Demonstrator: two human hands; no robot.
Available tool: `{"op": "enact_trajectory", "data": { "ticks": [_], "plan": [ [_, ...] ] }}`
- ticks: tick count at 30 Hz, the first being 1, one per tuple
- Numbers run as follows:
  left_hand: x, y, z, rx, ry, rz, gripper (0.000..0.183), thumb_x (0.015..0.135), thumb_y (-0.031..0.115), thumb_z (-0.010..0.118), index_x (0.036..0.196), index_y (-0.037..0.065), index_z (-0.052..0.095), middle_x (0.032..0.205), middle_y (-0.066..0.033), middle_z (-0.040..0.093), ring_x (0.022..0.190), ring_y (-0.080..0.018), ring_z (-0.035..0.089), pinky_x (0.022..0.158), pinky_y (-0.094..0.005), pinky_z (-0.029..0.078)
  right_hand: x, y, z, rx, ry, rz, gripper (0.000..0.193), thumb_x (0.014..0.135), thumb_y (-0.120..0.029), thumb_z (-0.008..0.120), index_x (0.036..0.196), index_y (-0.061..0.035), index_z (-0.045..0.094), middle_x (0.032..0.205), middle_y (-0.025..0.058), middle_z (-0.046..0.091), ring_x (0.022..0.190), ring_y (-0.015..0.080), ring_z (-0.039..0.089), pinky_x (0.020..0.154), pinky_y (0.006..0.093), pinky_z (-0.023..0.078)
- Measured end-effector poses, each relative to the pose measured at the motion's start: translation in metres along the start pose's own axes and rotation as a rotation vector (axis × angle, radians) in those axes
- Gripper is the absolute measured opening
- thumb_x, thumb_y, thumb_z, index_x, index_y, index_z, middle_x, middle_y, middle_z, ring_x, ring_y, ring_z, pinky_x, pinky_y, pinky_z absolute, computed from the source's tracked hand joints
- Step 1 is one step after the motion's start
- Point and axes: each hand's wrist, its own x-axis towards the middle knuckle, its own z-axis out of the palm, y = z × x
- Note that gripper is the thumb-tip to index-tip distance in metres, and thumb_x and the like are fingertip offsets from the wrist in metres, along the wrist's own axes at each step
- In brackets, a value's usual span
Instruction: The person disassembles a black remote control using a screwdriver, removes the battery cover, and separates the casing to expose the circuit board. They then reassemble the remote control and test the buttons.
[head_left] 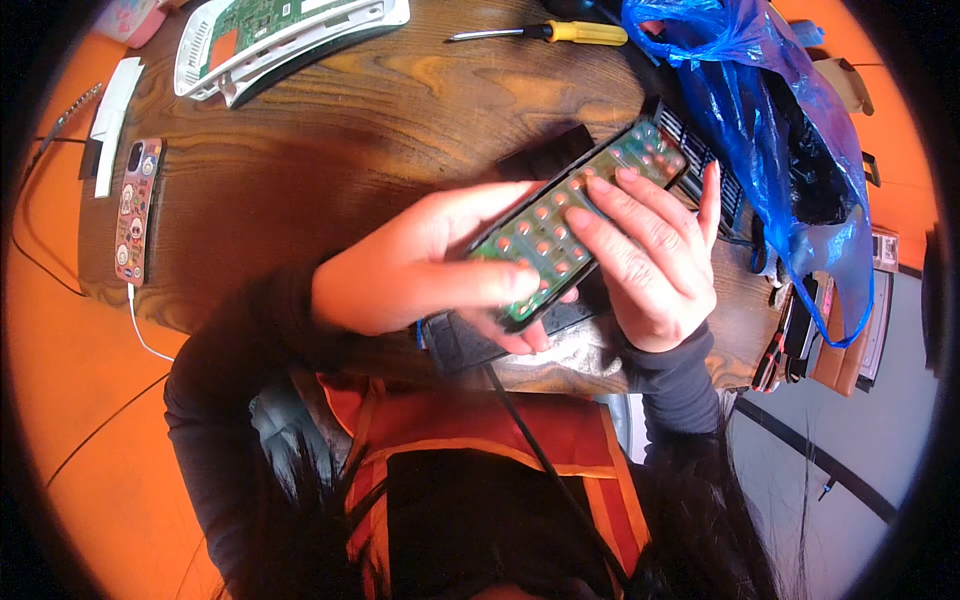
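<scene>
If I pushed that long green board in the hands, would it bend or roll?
The green board probably stays stiff, because its long edges look straight. It would likely slide rather than roll, since it's flat. It may scratch easily, because its dotted face is uncovered.

Wooden table — screwdriver (yellow-handled), phone

Screwdriver and bare circuit board suggest a workshop.
</scene>
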Motion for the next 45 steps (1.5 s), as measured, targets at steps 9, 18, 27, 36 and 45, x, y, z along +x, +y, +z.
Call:
{"op": "enact_trajectory", "data": {
  "ticks": [9, 18, 27, 36, 45],
  "plan": [
    [0.004, -0.003, -0.004, -0.135, -0.020, 0.057, 0.079, 0.084, 0.041, 0.053, 0.137, -0.004, 0.016, 0.116, -0.0242, 0.052, 0.089, -0.0317, 0.061, 0.081, -0.0417, 0.049, -0.004, 0.005, 0.008, 0.073, 0.063, 0.027, 0.030, 0.069, -0.017, 0.062, 0.099, -0.0182, 0.068, 0.099, 0.0007, 0.065, 0.092, 0.0181, 0.060, 0.103, 0.0525, 0.024],
    [-0.001, 0.002, 0.004, 0.038, 0.142, 0.010, 0.058, 0.086, 0.004, 0.051, 0.137, 0.003, 0.024, 0.107, -0.0131, 0.056, 0.085, -0.0207, 0.062, 0.073, -0.0328, 0.053, -0.005, 0.003, 0.007, 0.036, 0.125, -0.022, 0.031, 0.072, -0.010, 0.059, 0.101, -0.0164, 0.068, 0.114, 0.0093, 0.059, 0.109, 0.0248, 0.053, 0.103, 0.0525, 0.025],
    [-0.002, 0.010, 0.003, 0.415, 0.173, 0.010, 0.053, 0.084, 0.004, 0.052, 0.134, 0.003, 0.034, 0.106, -0.0095, 0.055, 0.075, -0.0117, 0.058, 0.052, -0.0218, 0.048, -0.010, 0.015, 0.007, 1.289, 0.295, 0.665, 0.059, 0.087, -0.015, 0.048, 0.137, 0.0002, 0.022, 0.128, 0.0203, 0.041, 0.111, 0.0267, 0.049, 0.091, 0.0342, 0.041],
    [0.007, 0.002, -0.011, 0.394, 0.640, 0.218, 0.033, 0.081, 0.003, 0.056, 0.112, 0.001, 0.045, 0.094, -0.0100, 0.060, 0.077, -0.0169, 0.062, 0.055, -0.0266, 0.054, -0.010, 0.008, 0.001, 1.314, 0.228, 0.838, 0.042, 0.085, -0.001, 0.055, 0.124, 0.0012, 0.041, 0.094, 0.0101, 0.060, 0.077, 0.0139, 0.062, 0.066, 0.0249, 0.053],
    [0.004, -0.003, -0.014, 0.398, 0.591, 0.229, 0.031, 0.082, 0.001, 0.057, 0.111, -0.001, 0.048, 0.098, -0.0097, 0.059, 0.089, -0.0182, 0.060, 0.071, -0.0326, 0.057, -0.008, 0.003, 0.001, 1.283, 0.218, 0.977, 0.036, 0.082, 0.005, 0.057, 0.116, 0.0017, 0.043, 0.087, 0.0107, 0.060, 0.070, 0.0140, 0.062, 0.058, 0.0227, 0.053]
  ]
}}
